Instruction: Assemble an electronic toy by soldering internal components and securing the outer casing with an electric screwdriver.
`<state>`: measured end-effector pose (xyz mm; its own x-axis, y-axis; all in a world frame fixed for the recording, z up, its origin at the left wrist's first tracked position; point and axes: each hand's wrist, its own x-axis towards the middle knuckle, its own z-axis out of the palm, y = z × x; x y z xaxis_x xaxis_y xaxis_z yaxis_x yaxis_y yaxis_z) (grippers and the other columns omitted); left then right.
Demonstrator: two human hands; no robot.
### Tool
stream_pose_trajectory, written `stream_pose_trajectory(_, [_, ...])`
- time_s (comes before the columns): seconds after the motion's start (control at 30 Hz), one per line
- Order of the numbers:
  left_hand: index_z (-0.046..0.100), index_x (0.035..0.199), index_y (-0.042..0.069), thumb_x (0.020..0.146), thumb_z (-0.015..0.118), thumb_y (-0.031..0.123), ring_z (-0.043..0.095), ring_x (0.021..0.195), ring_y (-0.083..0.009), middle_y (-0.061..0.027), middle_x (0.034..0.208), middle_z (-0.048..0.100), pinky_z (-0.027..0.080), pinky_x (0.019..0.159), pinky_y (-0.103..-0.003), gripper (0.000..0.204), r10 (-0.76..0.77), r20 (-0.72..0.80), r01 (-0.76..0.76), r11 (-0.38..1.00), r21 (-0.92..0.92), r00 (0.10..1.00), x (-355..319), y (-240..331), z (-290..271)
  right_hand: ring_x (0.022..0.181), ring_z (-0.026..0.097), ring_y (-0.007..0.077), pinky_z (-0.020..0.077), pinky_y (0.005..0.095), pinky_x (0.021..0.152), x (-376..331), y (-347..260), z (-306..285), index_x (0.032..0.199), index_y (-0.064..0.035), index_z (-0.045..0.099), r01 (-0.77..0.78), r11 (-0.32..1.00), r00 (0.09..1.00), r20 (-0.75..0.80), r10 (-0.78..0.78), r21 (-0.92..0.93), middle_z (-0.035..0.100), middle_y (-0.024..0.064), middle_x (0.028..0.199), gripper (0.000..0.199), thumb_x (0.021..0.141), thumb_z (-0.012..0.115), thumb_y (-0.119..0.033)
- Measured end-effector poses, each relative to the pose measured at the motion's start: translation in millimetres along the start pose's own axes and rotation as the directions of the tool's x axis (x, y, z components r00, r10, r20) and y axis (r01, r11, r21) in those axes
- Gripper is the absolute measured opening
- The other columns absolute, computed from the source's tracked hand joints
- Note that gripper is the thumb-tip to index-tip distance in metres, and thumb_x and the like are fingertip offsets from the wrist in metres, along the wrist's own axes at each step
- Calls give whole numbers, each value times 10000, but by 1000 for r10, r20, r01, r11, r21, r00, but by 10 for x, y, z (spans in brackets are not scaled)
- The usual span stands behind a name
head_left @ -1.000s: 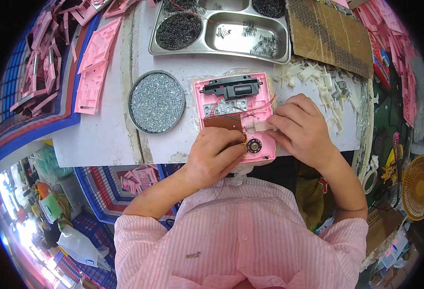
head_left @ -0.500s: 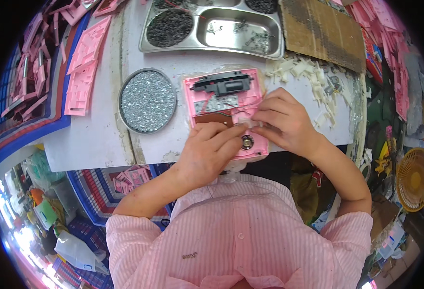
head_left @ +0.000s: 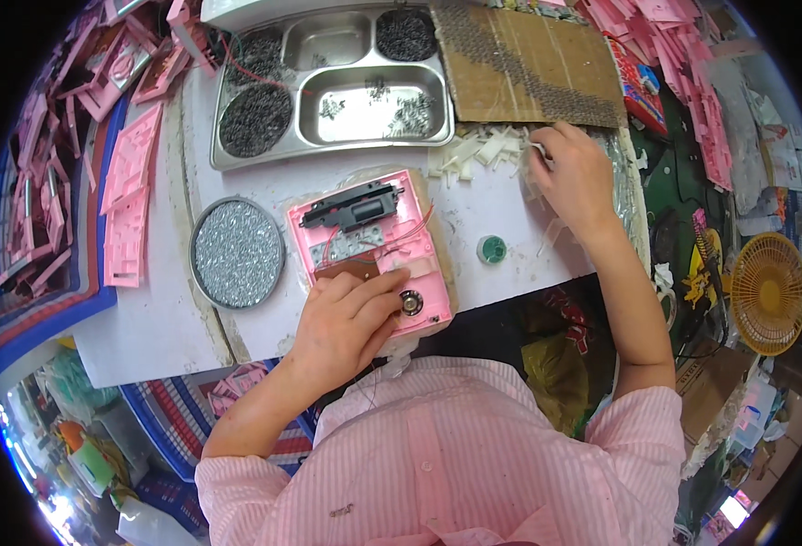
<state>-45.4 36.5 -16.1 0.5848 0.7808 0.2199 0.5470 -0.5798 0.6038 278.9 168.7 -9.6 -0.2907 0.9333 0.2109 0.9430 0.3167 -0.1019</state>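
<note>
A pink plastic housing (head_left: 426,238) lies open on the bench, holding a black motor unit (head_left: 355,211), a grey metal plate, a brown board, thin red wires and a round speaker (head_left: 411,303). My left hand (head_left: 346,318) grips its near left side, fingers close together over the inside. Their tips touch a translucent white strip (head_left: 417,267) beside the speaker. My right hand (head_left: 572,177) is farther off at the right, over the loose white plastic pieces (head_left: 481,151). Its fingers are bent and pinch what looks like one such small piece, mostly hidden.
A round tray of small silvery parts (head_left: 237,253) stands left of the housing. Behind is a metal compartment tray (head_left: 328,153) with dark screws and springs. Cardboard (head_left: 528,68) lies back right, a green round container (head_left: 491,249) nearer. Pink shells (head_left: 128,205) lie at left.
My right hand has left the housing and moved right and away to the white pieces, uncovering the green container. My left hand stays at the housing. The whole view has shifted.
</note>
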Motion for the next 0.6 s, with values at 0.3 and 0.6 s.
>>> stream_pose_trajectory(0.3, [652, 1070, 96, 776, 769, 100, 613, 926, -254, -82, 1265, 658, 457, 793, -393, 316, 17, 2, -17, 999, -38, 1000, 59, 27, -41, 904, 687, 335, 550, 456, 774, -17, 276, 61, 966, -55, 689, -34, 999, 995, 88, 36, -22, 691, 111, 959, 178, 839, 713, -178])
stream_pose_trajectory(0.6, [649, 1066, 1, 892, 714, 49, 625, 733, -109, -119, 980, 700, 493, 615, -242, 192, -292, -42, 247, 872, -423, 956, 1099, 213, -253, 913, 598, 298, 527, 410, 775, -27, 194, -269, 869, -54, 626, 261, 949, 965, -61, -254, 176, 628, 96, 885, 288, 699, 783, -226])
